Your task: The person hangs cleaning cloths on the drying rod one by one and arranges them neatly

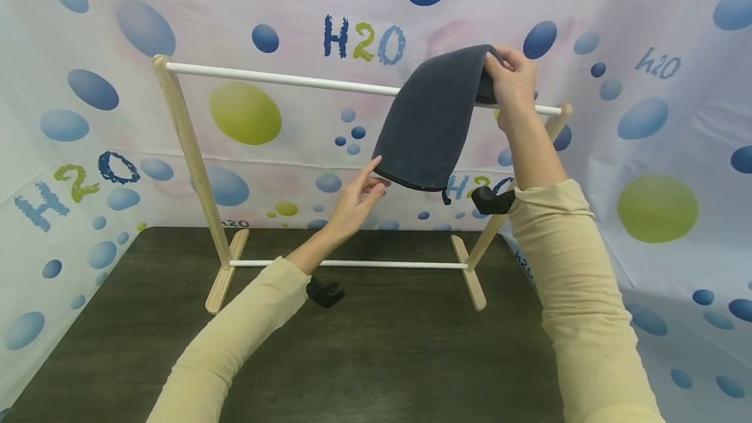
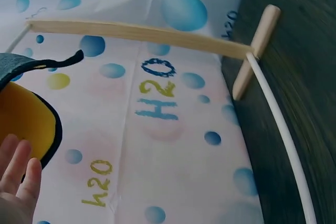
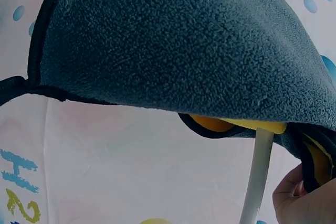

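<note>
A dark grey-blue microfibre cloth (image 1: 431,116) with black edging lies over the white top rod (image 1: 282,78) of a wooden rack. Its yellow underside (image 2: 26,119) shows in the left wrist view, and a small black loop (image 1: 446,198) hangs from one front corner. My right hand (image 1: 514,83) pinches the cloth's far end, above and behind the rod; in the right wrist view, thumb and fingers close on the folded edge. My left hand (image 1: 355,204) is at the front left corner, index fingertip right at the edging, thumb apart, fingers fairly straight.
The rack's left wooden post (image 1: 190,155) and right post (image 1: 487,237) stand on wooden feet, joined low down by a white rod (image 1: 382,265). Beneath is a dark wooden table (image 1: 382,351). A white curtain (image 1: 311,129) with coloured dots surrounds it.
</note>
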